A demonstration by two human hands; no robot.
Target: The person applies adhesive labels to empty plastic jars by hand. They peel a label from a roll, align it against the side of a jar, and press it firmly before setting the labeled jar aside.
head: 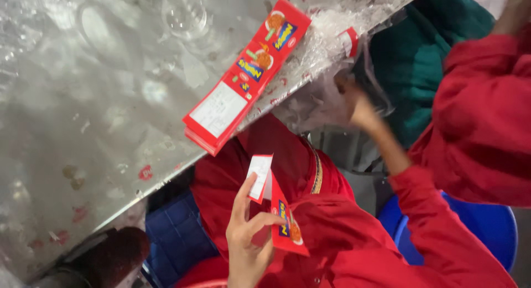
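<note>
Left hand [246,232] holds a flat red carton blank [279,210], unfolded, white on the inner face; grip is a pinch, thumb across the printed side and fingers behind the upper flap, just below the edge of the worktop [83,127]. Judged light and thin, stiff along its panels but ready to bend at the score lines; glossy print likely a little slippery, so best held near a crease or by the edges, not mid-panel. Right hand [357,102] reaches up beside the worktop edge into crinkled clear plastic film [310,108]; its grip is hidden by the film, cannot tell if closed. A stack of the same red blanks [243,80] lies on the worktop, overhanging the edge just above the held one. Worktop: dull scuffed metal under clear sheeting, with red scraps. Below the worktop edge: red garment, blue stool [487,224]. Right of the stack: another person's red sleeve [481,122].
</note>
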